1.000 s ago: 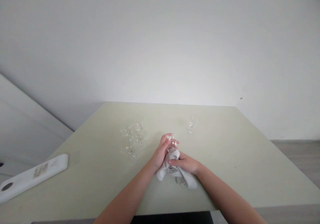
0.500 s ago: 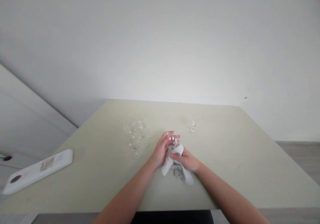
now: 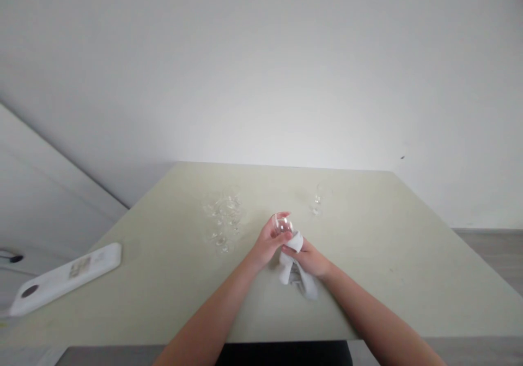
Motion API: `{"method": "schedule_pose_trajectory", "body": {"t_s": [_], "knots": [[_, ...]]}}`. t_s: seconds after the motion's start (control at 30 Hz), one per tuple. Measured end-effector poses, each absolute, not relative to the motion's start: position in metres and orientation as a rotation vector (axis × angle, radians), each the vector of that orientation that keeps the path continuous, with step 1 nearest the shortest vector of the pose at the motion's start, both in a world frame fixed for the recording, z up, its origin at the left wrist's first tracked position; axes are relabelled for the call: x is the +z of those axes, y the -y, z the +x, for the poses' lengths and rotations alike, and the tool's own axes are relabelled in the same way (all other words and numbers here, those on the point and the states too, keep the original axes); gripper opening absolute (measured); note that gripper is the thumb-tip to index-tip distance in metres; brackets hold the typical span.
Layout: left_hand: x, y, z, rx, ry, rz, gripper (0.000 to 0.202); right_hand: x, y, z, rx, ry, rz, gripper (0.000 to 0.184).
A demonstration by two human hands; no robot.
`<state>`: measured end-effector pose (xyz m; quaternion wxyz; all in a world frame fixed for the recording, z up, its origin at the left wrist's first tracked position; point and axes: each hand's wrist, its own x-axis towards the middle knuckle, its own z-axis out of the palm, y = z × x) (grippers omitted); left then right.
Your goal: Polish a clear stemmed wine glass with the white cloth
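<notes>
Near the middle of the table, my left hand (image 3: 267, 242) is wrapped round a clear drinking glass (image 3: 283, 224), whose bowl and rim show above the thumb. My right hand (image 3: 307, 256) grips a white cloth (image 3: 295, 242) bunched against the lower part of that glass. The cloth's loose end hangs down below my right hand toward the table. The glass's lower part is hidden by the fingers and the cloth.
Several clear glasses (image 3: 223, 211) stand in a cluster to the left. One more glass (image 3: 317, 200) stands farther back on the right. A long white device (image 3: 69, 276) lies at the table's left edge. Behind the pale table (image 3: 388, 235) rises a wall (image 3: 278, 72).
The thumb of my left hand has come across the front of the glass, down near the cloth. My right hand with the cloth has shifted slightly, and the cloth hangs more bunched to the right.
</notes>
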<state>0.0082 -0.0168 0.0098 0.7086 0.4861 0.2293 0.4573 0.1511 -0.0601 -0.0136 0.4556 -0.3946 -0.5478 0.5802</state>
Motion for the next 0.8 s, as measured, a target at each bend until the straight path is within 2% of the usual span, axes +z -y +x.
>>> {"method": "schedule_pose_trajectory", "body": {"t_s": [0.13, 0.23, 0.43, 0.6, 0.8], "knots": [[0.013, 0.016, 0.007, 0.956, -0.419, 0.853, 0.058, -0.007, 0.063, 0.149, 1.635, 1.072, -0.898, 0.041], [0.017, 0.013, 0.005, 1.095, -0.459, 0.776, 0.055, -0.004, 0.061, 0.148, 1.648, 0.831, -0.881, 0.039], [0.021, 0.018, 0.005, 1.416, -0.565, 1.091, 0.061, -0.005, 0.053, 0.148, 1.825, 0.675, -0.789, 0.036], [0.022, 0.03, 0.009, 1.398, -0.53, 1.351, 0.07, -0.017, 0.053, 0.143, 1.706, 0.693, -0.902, 0.039], [0.018, 0.027, 0.007, 1.412, -0.549, 1.382, 0.069, -0.021, 0.053, 0.143, 1.626, 0.848, -0.955, 0.038]]}}
